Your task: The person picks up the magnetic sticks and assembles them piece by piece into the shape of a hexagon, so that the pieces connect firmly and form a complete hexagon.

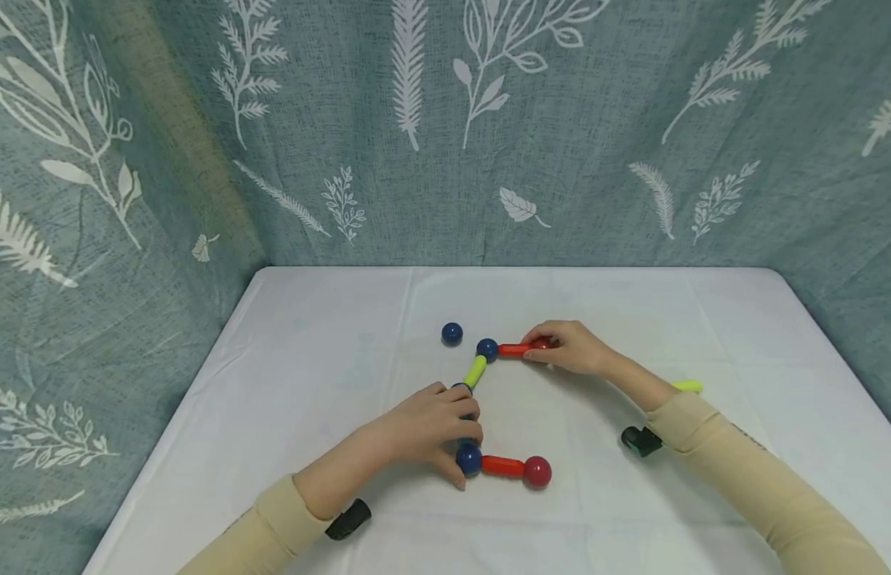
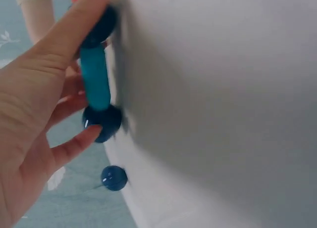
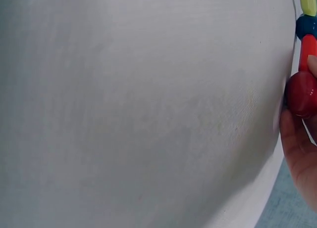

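Observation:
A bent chain of balls and rods, like a magnetic building set, lies on the table. My left hand (image 1: 434, 419) curls round its left side, with the thumb at a near blue ball (image 1: 469, 459) and fingers about a blue rod (image 2: 95, 77) and another blue ball (image 2: 102, 123). From the near ball a red rod (image 1: 503, 466) leads to a red ball (image 1: 537, 472). On the far side, a yellow-green rod (image 1: 475, 372) joins a blue ball (image 1: 487, 350) and a second red rod (image 1: 513, 350). My right hand (image 1: 571, 347) pinches that rod's end at another red ball (image 3: 301, 94).
A loose blue ball (image 1: 452, 334) lies beyond the chain. Partly behind the right forearm is a yellow-green rod (image 1: 688, 386). Black wrist devices (image 1: 348, 520) show beside both sleeves. The white table (image 1: 330, 319) meets a patterned teal curtain (image 1: 431, 200) at the back and left.

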`<state>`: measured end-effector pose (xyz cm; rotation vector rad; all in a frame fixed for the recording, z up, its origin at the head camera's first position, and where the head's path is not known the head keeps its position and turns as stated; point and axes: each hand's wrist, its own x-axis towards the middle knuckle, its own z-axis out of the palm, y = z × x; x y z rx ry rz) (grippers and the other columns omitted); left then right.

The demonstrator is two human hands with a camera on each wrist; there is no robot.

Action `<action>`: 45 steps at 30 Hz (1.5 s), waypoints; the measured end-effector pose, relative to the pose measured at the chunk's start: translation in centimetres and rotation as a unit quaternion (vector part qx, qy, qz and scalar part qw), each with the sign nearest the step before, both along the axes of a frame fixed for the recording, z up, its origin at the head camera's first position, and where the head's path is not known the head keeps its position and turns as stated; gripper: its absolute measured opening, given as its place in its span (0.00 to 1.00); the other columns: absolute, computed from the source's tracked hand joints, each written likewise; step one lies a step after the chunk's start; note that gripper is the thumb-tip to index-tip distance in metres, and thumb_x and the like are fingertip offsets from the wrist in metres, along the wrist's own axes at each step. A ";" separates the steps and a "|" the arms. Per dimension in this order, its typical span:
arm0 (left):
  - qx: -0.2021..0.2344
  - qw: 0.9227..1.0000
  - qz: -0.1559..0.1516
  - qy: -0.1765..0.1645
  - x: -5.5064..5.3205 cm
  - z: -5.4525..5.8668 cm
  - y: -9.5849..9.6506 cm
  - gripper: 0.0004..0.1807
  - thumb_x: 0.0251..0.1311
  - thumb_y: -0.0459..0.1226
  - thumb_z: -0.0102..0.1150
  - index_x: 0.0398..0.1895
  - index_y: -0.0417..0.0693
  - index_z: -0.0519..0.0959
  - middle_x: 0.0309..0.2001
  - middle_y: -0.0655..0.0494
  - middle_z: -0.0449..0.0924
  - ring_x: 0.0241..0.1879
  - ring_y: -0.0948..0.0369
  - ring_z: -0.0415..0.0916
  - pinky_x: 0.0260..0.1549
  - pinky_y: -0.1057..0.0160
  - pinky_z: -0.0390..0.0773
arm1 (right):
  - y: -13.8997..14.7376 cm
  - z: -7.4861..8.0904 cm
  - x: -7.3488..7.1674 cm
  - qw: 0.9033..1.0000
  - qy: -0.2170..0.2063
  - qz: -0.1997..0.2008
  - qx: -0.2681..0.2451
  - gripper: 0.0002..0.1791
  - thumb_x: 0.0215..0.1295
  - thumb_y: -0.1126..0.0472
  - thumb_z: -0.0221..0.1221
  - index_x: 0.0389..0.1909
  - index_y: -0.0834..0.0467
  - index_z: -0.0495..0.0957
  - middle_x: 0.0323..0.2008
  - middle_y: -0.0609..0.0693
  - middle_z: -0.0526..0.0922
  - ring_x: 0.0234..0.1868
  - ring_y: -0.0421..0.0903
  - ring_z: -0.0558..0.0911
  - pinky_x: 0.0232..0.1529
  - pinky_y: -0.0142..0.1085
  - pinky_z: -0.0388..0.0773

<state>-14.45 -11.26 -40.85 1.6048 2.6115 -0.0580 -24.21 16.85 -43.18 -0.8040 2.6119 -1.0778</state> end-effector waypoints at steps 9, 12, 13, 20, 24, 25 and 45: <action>0.038 0.998 0.033 -0.027 1.0 -0.8 0.4 0.29 0.50 0.66 0.62 0.48 0.60 0.80 0.43 0.62 0.76 0.43 0.64 0.69 0.38 0.67 0.69 | -0.1 -0.1 0.0 1.000 0.000 0.009 0.006 0.12 0.64 0.59 0.64 0.47 0.57 0.83 0.42 0.49 0.83 0.37 0.44 0.75 0.41 0.38 0.73; 0.050 0.995 0.048 -0.068 1.0 -0.8 0.2 0.29 0.50 0.62 0.65 0.52 0.59 0.79 0.49 0.61 0.76 0.48 0.63 0.70 0.45 0.65 0.72 | -0.1 -0.1 0.0 1.000 0.000 0.009 0.005 0.11 0.65 0.59 0.64 0.47 0.57 0.83 0.41 0.49 0.83 0.37 0.44 0.75 0.41 0.38 0.73; 0.054 0.994 0.052 -0.080 1.0 -0.7 0.0 0.29 0.51 0.60 0.67 0.54 0.58 0.79 0.50 0.60 0.76 0.50 0.63 0.70 0.48 0.64 0.72 | -0.1 -0.1 0.0 1.000 0.000 0.009 0.004 0.11 0.65 0.59 0.64 0.47 0.57 0.83 0.41 0.49 0.83 0.37 0.44 0.75 0.41 0.38 0.73; 0.063 0.996 0.033 -0.047 0.9 0.1 -1.1 0.16 0.58 0.39 0.67 0.50 0.52 0.82 0.48 0.59 0.77 0.50 0.62 0.71 0.48 0.65 0.73 | -0.2 -0.3 0.1 1.000 -0.001 0.007 0.003 0.11 0.64 0.59 0.64 0.46 0.56 0.83 0.40 0.49 0.82 0.34 0.43 0.75 0.38 0.37 0.73; 0.069 0.997 -0.002 0.026 1.2 -0.2 -1.1 0.09 0.62 0.36 0.64 0.45 0.49 0.84 0.42 0.59 0.80 0.42 0.63 0.75 0.40 0.71 0.74 | -0.1 -0.2 0.1 1.000 -0.004 0.004 0.005 0.11 0.64 0.60 0.64 0.46 0.57 0.83 0.40 0.49 0.82 0.34 0.43 0.75 0.37 0.36 0.73; 0.069 0.996 -0.012 0.050 1.3 -0.4 -1.0 0.08 0.62 0.35 0.63 0.45 0.48 0.84 0.41 0.59 0.80 0.40 0.64 0.76 0.38 0.72 0.75 | -0.1 -0.1 0.1 1.000 -0.006 0.003 0.005 0.11 0.64 0.60 0.64 0.46 0.57 0.83 0.40 0.49 0.82 0.34 0.43 0.75 0.37 0.36 0.73; 0.089 0.948 -0.099 0.290 1.1 -1.5 -0.9 0.12 0.55 0.33 0.68 0.41 0.51 0.79 0.41 0.63 0.78 0.38 0.66 0.72 0.34 0.74 0.72 | -0.1 -0.3 0.2 1.000 -0.012 0.007 -0.004 0.12 0.65 0.60 0.64 0.48 0.58 0.82 0.41 0.50 0.82 0.35 0.44 0.75 0.39 0.37 0.74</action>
